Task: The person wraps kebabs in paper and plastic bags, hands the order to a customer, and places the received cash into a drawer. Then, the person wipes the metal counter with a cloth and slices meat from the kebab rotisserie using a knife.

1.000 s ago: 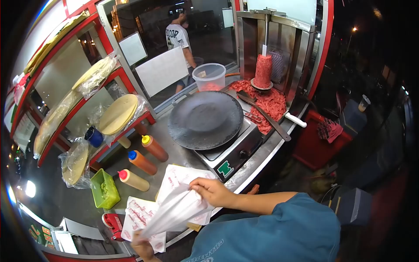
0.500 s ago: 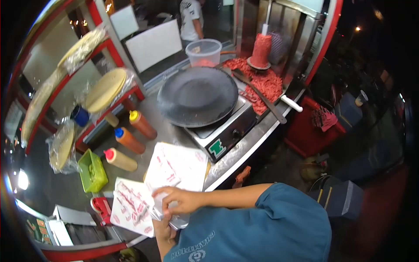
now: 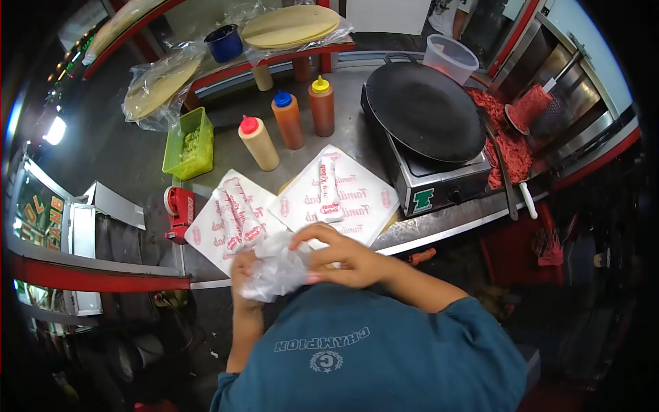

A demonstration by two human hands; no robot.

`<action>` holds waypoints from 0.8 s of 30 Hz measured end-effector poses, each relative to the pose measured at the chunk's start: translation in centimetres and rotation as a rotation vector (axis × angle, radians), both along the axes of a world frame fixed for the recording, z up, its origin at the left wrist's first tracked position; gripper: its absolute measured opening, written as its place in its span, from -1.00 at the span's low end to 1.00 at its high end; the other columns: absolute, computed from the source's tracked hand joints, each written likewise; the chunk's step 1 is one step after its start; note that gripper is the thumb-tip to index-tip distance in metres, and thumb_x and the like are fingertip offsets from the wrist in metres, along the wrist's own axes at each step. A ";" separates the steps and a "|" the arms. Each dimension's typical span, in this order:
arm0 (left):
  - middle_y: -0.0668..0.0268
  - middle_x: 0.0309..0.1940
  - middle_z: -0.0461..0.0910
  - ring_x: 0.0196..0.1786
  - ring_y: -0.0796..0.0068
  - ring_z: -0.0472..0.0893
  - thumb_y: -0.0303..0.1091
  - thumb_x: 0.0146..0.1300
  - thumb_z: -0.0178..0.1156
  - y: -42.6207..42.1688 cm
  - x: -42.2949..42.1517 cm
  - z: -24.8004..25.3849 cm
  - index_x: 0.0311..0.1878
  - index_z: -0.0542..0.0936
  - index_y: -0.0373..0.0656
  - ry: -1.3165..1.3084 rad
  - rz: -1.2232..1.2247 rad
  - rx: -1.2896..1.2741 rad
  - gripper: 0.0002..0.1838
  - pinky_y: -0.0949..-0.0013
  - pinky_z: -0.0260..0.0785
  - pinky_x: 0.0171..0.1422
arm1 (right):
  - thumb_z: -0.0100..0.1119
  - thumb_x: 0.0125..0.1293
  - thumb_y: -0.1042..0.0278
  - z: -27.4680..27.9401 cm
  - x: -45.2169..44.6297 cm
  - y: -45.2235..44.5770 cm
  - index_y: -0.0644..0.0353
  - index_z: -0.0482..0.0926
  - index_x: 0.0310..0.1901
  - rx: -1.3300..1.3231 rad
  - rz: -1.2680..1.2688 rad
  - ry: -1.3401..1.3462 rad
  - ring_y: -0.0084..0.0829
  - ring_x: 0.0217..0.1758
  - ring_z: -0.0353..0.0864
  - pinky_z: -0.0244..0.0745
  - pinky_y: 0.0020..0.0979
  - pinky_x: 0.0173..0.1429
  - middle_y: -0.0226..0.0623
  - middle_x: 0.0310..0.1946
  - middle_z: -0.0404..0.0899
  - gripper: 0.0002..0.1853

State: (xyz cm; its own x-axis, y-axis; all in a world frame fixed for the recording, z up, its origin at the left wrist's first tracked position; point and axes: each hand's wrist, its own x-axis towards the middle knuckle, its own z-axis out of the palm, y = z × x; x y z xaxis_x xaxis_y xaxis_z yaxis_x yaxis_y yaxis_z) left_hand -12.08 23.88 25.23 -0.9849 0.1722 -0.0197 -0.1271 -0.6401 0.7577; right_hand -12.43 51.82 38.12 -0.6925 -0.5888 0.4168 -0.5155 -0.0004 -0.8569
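A thin, crumpled plastic bag (image 3: pixel 278 269) is stretched between my two hands at the counter's front edge. My left hand (image 3: pixel 245 273) is closed on its left side. On the other side, the fingers of my right hand (image 3: pixel 340 255) pinch the bag, slightly blurred. Just beyond, two wrapped kebabs (image 3: pixel 238 216) lie side by side on a printed paper sheet (image 3: pixel 206 218). One more wrapped kebab (image 3: pixel 329 185) rests on a second printed sheet (image 3: pixel 367 199) to the right.
Three squeeze bottles (image 3: pixel 287 120) stand behind the papers. At left are a green tub (image 3: pixel 189 145) and a red tape dispenser (image 3: pixel 180 214). A black pan (image 3: pixel 425 113) sits on a stove (image 3: pixel 439 180), with a knife (image 3: pixel 527 199) and shredded meat (image 3: pixel 511 154) to its right.
My view has swung, so the counter things appear shifted and the left-hand papers show fully. The plastic bag, bunched low before, is now spread wider between my hands.
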 end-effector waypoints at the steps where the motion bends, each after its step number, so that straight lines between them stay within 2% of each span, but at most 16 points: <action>1: 0.46 -0.36 0.39 -0.33 0.58 0.44 -0.48 0.40 0.21 -0.6 -1.2 1.6 -0.21 0.39 -0.04 0.300 0.069 -0.005 -0.83 0.45 0.47 -0.11 | 0.32 0.43 0.27 0.3 0.1 1.5 0.17 0.66 -0.22 -0.026 0.068 -0.033 -0.13 0.36 0.44 0.22 -0.11 0.49 -0.17 0.24 0.54 -0.84; 3: 0.38 -0.23 0.49 -0.22 0.50 0.54 -0.48 0.42 0.18 -2.5 -1.4 1.4 -0.08 0.47 -0.09 0.137 0.374 -0.167 -0.90 0.39 0.52 -0.03 | 0.29 0.44 0.32 -0.6 -0.5 4.5 0.18 0.66 -0.19 0.059 0.090 -0.175 -0.18 0.26 0.53 0.34 -0.14 0.41 -0.19 0.14 0.60 -0.88; 4: 0.35 -0.17 0.50 -0.17 0.48 0.55 -0.48 0.43 0.19 -3.3 -1.8 1.4 0.00 0.47 -0.11 -0.018 0.357 -0.147 -0.84 0.37 0.52 0.03 | 0.28 0.44 0.34 -1.7 -1.2 5.5 0.19 0.66 -0.17 0.105 0.102 -0.243 -0.21 0.21 0.58 0.40 -0.16 0.37 -0.20 0.09 0.63 -0.89; 5: 0.33 -0.12 0.51 -0.11 0.46 0.56 -0.49 0.43 0.19 -3.9 -2.0 1.9 0.08 0.46 -0.14 -0.173 0.340 -0.128 -0.78 0.36 0.51 0.09 | 0.27 0.43 0.38 -3.6 -2.6 5.6 0.23 0.67 -0.09 0.147 -0.134 -0.383 -0.25 0.05 0.66 0.52 -0.19 0.22 -0.18 -0.03 0.68 -0.87; 6: 0.30 -0.06 0.52 -0.06 0.45 0.57 -0.49 0.43 0.20 -4.2 -2.1 2.2 0.16 0.45 -0.17 -0.327 0.322 -0.111 -0.71 0.34 0.51 0.14 | 0.32 0.41 0.27 -5.9 -4.7 4.9 0.25 0.66 0.00 0.331 -0.518 -0.336 -0.21 -0.02 0.67 0.58 -0.17 0.13 -0.15 -0.08 0.68 -0.74; 7: 0.27 0.00 0.51 0.02 0.41 0.55 -0.51 0.42 0.20 -3.7 -2.6 2.6 0.23 0.41 -0.19 -0.283 0.365 -0.124 -0.64 0.32 0.48 0.21 | 0.35 0.39 0.09 -7.0 -6.6 4.3 0.22 0.59 0.16 0.534 -0.808 -0.214 -0.13 0.02 0.65 0.60 -0.13 0.10 -0.10 -0.05 0.66 -0.54; 8: 0.24 0.06 0.50 0.10 0.37 0.54 -0.54 0.41 0.21 -2.6 -3.6 3.1 0.30 0.37 -0.22 -0.239 0.405 -0.140 -0.57 0.29 0.45 0.28 | 0.34 0.36 -0.04 -8.4 -8.1 3.6 0.18 0.48 0.33 0.701 -0.923 -0.078 -0.03 0.12 0.61 0.61 -0.07 0.13 -0.01 0.08 0.58 -0.36; 9: 0.21 0.12 0.49 0.18 0.33 0.53 -0.56 0.41 0.21 -1.3 -4.5 3.7 0.37 0.32 -0.24 -0.197 0.446 -0.156 -0.50 0.27 0.42 0.34 | 0.34 0.36 -0.01 -8.5 -8.5 2.3 0.17 0.45 0.37 0.812 -0.878 -0.092 0.00 0.15 0.60 0.60 -0.06 0.16 0.03 0.13 0.54 -0.34; 11: 0.17 0.20 0.43 0.33 0.24 0.44 -0.60 0.36 0.20 2.8 -7.0 6.6 0.41 0.26 -0.27 0.283 0.577 -0.660 -0.41 0.16 0.35 0.44 | 0.32 0.35 0.05 -8.5 -9.4 0.3 0.14 0.37 0.46 1.029 -0.777 -0.103 0.04 0.20 0.57 0.58 -0.02 0.20 0.10 0.23 0.46 -0.29; 13: 0.10 0.26 0.40 0.38 0.15 0.39 -0.66 0.24 0.19 6.1 -10.3 7.9 0.44 0.25 -0.24 0.588 0.793 -0.908 -0.32 0.09 0.30 0.48 | 0.30 0.29 0.20 -9.0 -8.7 -0.2 0.07 0.32 0.54 0.985 -0.644 -0.198 0.08 0.18 0.59 0.58 -0.02 0.23 0.15 0.27 0.42 -0.23; 15: 0.04 0.24 0.39 0.33 0.14 0.42 -0.65 0.19 0.20 8.8 -11.7 8.7 0.46 0.23 -0.21 0.709 0.819 -1.157 -0.26 0.09 0.30 0.46 | 0.29 0.26 0.26 -7.4 -6.5 1.1 0.06 0.33 0.54 0.889 -0.540 -0.316 0.09 0.18 0.60 0.57 -0.04 0.25 0.15 0.22 0.47 -0.23; 17: 0.02 0.21 0.42 0.29 0.12 0.46 -0.64 0.19 0.24 10.2 -12.1 9.5 0.44 0.25 -0.20 0.623 0.577 -1.184 -0.27 0.10 0.32 0.45 | 0.33 0.23 0.32 -8.2 -4.5 4.4 0.05 0.38 0.52 0.655 -0.412 -0.190 0.05 0.18 0.62 0.55 -0.09 0.26 0.11 0.20 0.55 -0.23; 19: 0.01 0.20 0.44 0.26 0.11 0.49 -0.63 0.18 0.27 11.3 -12.9 9.5 0.43 0.27 -0.20 0.485 0.351 -1.047 -0.27 0.12 0.34 0.43 | 0.37 0.21 0.37 -2.7 -1.3 5.6 0.05 0.43 0.49 0.261 -0.369 -0.181 -0.03 0.19 0.62 0.52 -0.14 0.28 0.04 0.19 0.62 -0.25; 20: 0.02 0.20 0.45 0.24 0.10 0.51 -0.63 0.17 0.28 11.6 -13.1 8.3 0.43 0.28 -0.21 0.390 0.233 -0.909 -0.27 0.14 0.35 0.41 | 0.40 0.22 0.39 -1.4 -0.3 6.0 0.05 0.43 0.51 0.167 -0.355 -0.191 -0.29 0.18 0.61 0.50 -0.33 0.22 -0.12 0.33 0.58 -0.24; 22: 0.04 0.15 0.54 0.14 0.18 0.58 -0.59 0.14 0.30 12.6 -13.0 6.7 0.32 0.41 -0.23 0.328 0.067 -0.626 -0.37 0.26 0.40 0.35 | 0.40 0.23 0.36 0.5 0.4 6.3 0.07 0.44 0.49 0.228 -0.358 -0.236 -0.13 0.20 0.61 0.49 -0.23 0.30 -0.04 0.25 0.61 -0.25; 24: 0.05 0.13 0.58 0.12 0.20 0.61 -0.54 0.17 0.28 12.9 -12.1 8.7 0.25 0.49 -0.22 0.462 -0.016 -0.892 -0.47 0.29 0.43 0.31 | 0.43 0.24 0.33 -0.6 -0.5 6.5 0.09 0.46 0.48 0.328 -0.456 -0.134 -0.04 0.20 0.61 0.50 -0.19 0.33 0.02 0.20 0.62 -0.27</action>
State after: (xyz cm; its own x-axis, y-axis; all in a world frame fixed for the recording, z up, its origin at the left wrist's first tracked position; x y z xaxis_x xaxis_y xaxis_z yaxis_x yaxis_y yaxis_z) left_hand -24.16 36.81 33.90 -0.9262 0.2942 0.2357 0.2971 0.1846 0.9368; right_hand -12.97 58.32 37.50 -0.9408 -0.3018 0.1543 -0.2884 0.4733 -0.8324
